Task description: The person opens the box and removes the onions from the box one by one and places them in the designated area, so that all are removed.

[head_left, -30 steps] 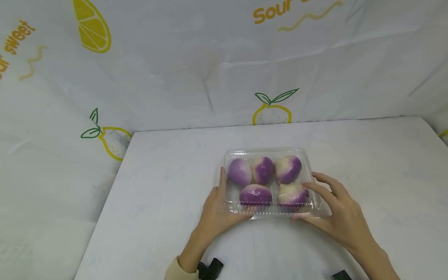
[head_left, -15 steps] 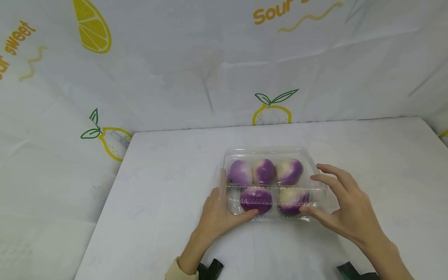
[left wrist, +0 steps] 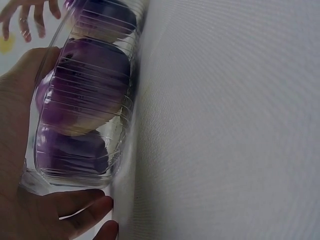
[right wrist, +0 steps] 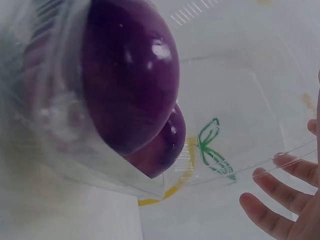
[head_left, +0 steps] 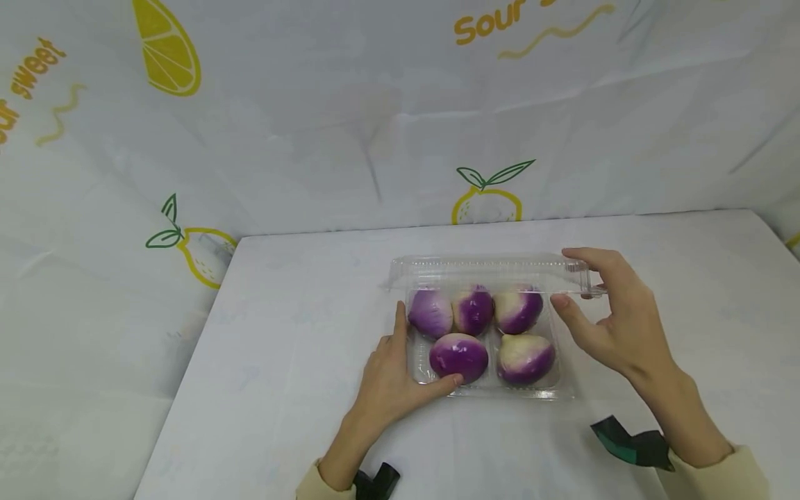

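A clear plastic clamshell container (head_left: 559, 378) stands on the white table with its lid (head_left: 494, 267) raised towards the back. Inside sit several glossy purple-and-cream bulb shapes (head_left: 459, 357), like turnips or onions, in two rows. My left hand (head_left: 394, 378) holds the container's front left corner, thumb along the front rim and index finger up the left side. At the lid's right end, my right hand (head_left: 619, 319) touches its edge with outstretched fingers, the thumb below and in front. In the right wrist view the fingertips (right wrist: 257, 172) show spread at the clear edge.
Behind the white table (head_left: 300, 333) hangs a pale cloth (head_left: 312, 139) printed with lemons and lettering. Dark straps (head_left: 631, 441) are at both wrists, beside light sleeves.
The lid has swung up and back from over the bulbs, uncovering them. My right hand has moved up and away with it, while my left hand stays at the corner.
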Demonstrator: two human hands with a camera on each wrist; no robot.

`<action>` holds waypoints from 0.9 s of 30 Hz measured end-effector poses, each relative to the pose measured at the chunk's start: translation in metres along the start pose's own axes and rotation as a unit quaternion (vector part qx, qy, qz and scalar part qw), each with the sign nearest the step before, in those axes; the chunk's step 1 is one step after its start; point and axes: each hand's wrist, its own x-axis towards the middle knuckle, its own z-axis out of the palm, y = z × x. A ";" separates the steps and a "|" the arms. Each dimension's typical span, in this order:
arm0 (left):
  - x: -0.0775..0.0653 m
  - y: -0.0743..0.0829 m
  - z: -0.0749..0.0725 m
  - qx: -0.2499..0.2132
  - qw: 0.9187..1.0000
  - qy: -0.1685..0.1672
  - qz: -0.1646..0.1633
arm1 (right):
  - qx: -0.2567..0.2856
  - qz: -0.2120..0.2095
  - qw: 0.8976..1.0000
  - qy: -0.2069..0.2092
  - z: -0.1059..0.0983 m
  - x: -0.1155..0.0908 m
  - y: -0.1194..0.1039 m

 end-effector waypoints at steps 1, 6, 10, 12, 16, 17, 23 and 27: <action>0.000 0.000 0.000 0.000 1.000 0.001 0.001 | 0.004 0.011 1.000 0.000 0.001 0.002 0.001; 0.000 0.001 0.000 0.002 1.000 0.004 0.003 | 0.023 0.043 0.999 0.017 0.008 0.013 0.006; 0.000 0.001 0.000 0.006 1.000 0.004 0.002 | 0.008 0.045 0.999 -0.001 0.012 0.020 0.014; 0.000 0.001 0.000 0.006 1.000 0.005 0.002 | -0.004 0.040 0.999 -0.014 0.014 0.023 0.019; 0.000 0.001 0.000 0.006 1.000 0.007 0.005 | -0.021 0.042 0.998 -0.033 0.020 0.025 0.028; 0.000 0.001 0.000 0.006 1.000 0.007 0.006 | -0.022 0.045 0.998 -0.038 0.021 0.026 0.030; 0.000 0.001 0.000 0.003 1.000 0.002 0.000 | -0.002 0.079 0.993 -0.092 0.025 0.026 0.041; -0.001 0.001 -0.001 0.002 1.000 -0.001 -0.005 | 0.001 0.091 0.987 -0.129 0.025 0.026 0.050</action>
